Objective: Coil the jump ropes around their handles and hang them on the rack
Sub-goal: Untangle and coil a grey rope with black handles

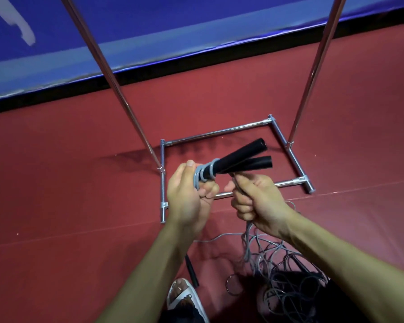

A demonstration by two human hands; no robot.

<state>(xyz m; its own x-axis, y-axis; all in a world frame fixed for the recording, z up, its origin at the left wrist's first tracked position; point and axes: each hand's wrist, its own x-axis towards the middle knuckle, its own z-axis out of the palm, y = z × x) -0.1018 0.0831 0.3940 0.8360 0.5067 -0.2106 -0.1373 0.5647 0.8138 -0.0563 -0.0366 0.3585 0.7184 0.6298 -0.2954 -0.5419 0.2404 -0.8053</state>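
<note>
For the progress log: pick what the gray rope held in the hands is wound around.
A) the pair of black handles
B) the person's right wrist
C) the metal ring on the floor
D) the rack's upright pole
A: the gray rope loops round the near end of the black handles, which the left hand grips, while the right hand holds the loose strand that runs down to the floor.

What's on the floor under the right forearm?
A tangled pile of grey jump ropes and a small metal ring on the red floor. The forearm covers the pile's right side, so its extent is hidden.
</note>
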